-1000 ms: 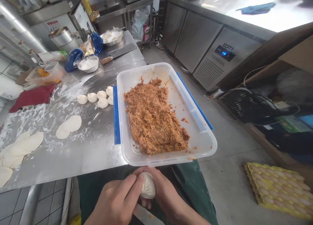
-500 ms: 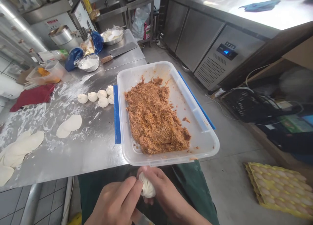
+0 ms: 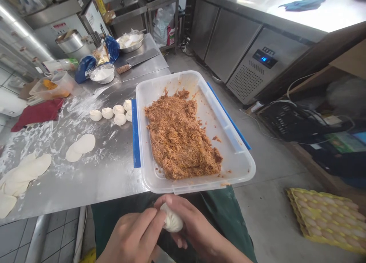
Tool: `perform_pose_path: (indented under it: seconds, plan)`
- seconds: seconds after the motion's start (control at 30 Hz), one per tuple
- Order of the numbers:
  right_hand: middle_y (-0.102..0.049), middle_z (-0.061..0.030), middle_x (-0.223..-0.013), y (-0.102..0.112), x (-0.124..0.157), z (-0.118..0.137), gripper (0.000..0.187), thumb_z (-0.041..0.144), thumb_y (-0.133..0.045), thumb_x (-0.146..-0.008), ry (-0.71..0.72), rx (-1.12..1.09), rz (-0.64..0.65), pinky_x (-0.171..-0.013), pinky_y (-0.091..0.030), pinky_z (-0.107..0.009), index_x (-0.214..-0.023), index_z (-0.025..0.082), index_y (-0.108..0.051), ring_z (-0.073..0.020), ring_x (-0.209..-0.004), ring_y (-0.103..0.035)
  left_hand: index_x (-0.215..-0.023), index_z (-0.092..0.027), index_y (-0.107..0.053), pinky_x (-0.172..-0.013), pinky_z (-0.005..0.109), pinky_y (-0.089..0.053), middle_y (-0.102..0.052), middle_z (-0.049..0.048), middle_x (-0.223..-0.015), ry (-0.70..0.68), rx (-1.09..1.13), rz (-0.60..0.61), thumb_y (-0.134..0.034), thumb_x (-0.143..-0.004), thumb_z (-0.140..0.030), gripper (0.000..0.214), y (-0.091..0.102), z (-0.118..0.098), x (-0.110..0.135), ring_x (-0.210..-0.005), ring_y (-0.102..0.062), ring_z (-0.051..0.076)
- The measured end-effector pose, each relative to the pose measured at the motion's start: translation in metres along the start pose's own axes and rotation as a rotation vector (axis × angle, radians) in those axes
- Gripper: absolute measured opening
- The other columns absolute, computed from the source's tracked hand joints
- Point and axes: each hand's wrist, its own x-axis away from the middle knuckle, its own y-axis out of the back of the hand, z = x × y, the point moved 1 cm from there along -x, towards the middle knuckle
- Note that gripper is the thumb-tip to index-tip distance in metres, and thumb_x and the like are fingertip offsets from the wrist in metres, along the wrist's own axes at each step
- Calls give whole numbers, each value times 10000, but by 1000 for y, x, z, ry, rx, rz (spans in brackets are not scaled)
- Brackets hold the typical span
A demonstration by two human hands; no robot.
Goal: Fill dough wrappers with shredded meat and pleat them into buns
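A pleated white dough bun (image 3: 173, 221) is between my two hands, below the front edge of the plastic tub. My right hand (image 3: 197, 221) curves round the bun's far and right sides, thumb along its top. At the bun's left side, the fingertips of my left hand (image 3: 137, 232) pinch its gathered dough. The clear tub (image 3: 237, 171) holds reddish-brown minced filling (image 3: 183, 141). Several finished buns (image 3: 107, 113) sit on the steel table left of the tub. Flat round wrappers (image 3: 81, 146) lie overlapped nearer me, with a larger pile of wrappers (image 3: 31, 169) at the far left.
Flour dusts the steel table (image 3: 108, 183). A cleaver (image 3: 140, 60), a foil bowl of white powder (image 3: 102, 73) and a red cloth (image 3: 37, 114) lie toward the back and left. Egg trays (image 3: 328, 221) rest on the floor at right, below a steel counter fridge (image 3: 234, 41).
My right hand's fingers have loosened and shifted slightly around the bun, so more of its smooth side shows. My left fingertips stay at its gathered side.
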Motion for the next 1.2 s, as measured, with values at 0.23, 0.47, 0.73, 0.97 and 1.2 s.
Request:
perform_pose_path:
  seconds: [0.23,0.47,0.73,0.97,1.2]
  plan:
    - [-531,24,-502,1,-2,0,624,718,-515,-959,2,20,-46,-341,-323,-184,-854,135,-711,-97,-367,-472,-1282,-105,-636,-589,262,-613,-767,74,-965,-7,12,-5,-436,-778,-28,547,2,-1,-2,-627,-709,141]
    - [-540,15,-494,1,-4,1,610,722,-567,-926,-1,38,-39,-347,-320,-164,-764,145,-681,-85,-378,-473,-1254,-112,-633,-588,259,-619,-765,83,-969,20,58,-19,-442,-809,-19,493,1,-1,-1,-649,-720,146]
    - [-561,3,-505,0,-6,1,613,700,-553,-940,-28,36,-27,-348,-339,-164,-771,132,-710,-85,-376,-490,-1216,-126,-643,-589,241,-616,-757,59,-919,70,80,-59,-452,-761,24,516,6,-1,-2,-642,-719,137]
    - [-571,7,-508,-2,-8,5,600,694,-565,-936,-25,56,-19,-326,-308,-169,-875,124,-740,-81,-346,-460,-1206,-146,-637,-639,251,-642,-735,58,-904,109,157,4,-476,-782,15,481,1,1,5,-705,-747,163]
    - [-545,27,-508,-6,-12,0,566,676,-555,-933,-21,40,-62,-359,-330,-175,-835,141,-710,-81,-377,-460,-1246,-220,-623,-600,173,-595,-698,26,-906,302,340,43,-540,-880,-55,411,-10,-4,10,-728,-732,119]
